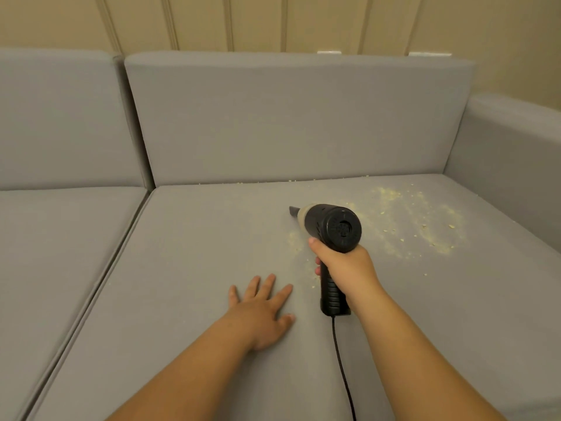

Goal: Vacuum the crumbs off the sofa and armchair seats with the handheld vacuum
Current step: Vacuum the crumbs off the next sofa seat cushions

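Handheld vacuum point(332, 227) in right hand point(346, 265)

two hands are in view: the left hand point(261, 311) lies flat near the seat cushion's front edge and the right hand point(346, 265) grips the one handheld vacuum point(332, 229), which trails one black cord point(343, 369) toward that edge. the sofa shows two seat cushions point(188, 268) and two back cushions point(288, 117), with one armrest point(513, 159) at its right end. the crumbs point(419, 220) are too many and too small to count, scattered toward the right cushion's back right corner.
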{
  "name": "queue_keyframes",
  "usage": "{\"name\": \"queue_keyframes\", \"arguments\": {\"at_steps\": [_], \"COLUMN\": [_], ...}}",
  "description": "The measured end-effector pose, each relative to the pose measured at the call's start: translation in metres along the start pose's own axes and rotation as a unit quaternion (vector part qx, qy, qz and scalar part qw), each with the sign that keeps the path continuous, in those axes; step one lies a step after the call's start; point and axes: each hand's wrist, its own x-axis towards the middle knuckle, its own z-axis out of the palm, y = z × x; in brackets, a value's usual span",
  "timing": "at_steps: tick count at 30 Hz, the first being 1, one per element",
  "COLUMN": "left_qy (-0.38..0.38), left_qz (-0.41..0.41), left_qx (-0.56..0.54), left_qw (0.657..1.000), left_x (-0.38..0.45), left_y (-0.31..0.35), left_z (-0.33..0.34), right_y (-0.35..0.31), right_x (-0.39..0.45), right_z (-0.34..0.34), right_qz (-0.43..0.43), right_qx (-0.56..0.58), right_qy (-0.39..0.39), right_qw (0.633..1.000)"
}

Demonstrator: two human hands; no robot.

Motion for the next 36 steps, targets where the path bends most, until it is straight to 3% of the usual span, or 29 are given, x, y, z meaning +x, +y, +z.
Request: {"name": "queue_keyframes", "arguments": {"at_steps": [12, 16, 22, 30, 36], "left_qy": [-0.008, -0.009, 0.0, -0.005, -0.003], "left_qz": [-0.003, -0.008, -0.002, 0.0, 0.003], "left_qx": [0.014, 0.015, -0.001, -0.002, -0.003], "left_qw": [1.0, 1.0, 1.0, 1.0, 1.0], "left_x": [0.002, 0.004, 0.004, 0.002, 0.0], "left_y": [0.001, 0.005, -0.001, -0.001, -0.002], "left_z": [0.0, -0.001, 0.002, 0.0, 0.0], "right_y": [-0.004, 0.001, 0.002, -0.001, 0.0], "right_x": [-0.008, -0.018, -0.021, -0.037, -0.044], "right_z": [-0.01, -0.021, -0.037, -0.055, -0.061], "right_qz": [-0.001, 0.004, -0.004, 0.042, 0.012], "right_qx": [-0.032, -0.06, -0.05, -0.033, -0.045], "right_qy": [0.023, -0.009, 0.049, -0.03, 0.04], "right_qw": [0.999, 0.998, 0.998, 0.998, 0.998]}}
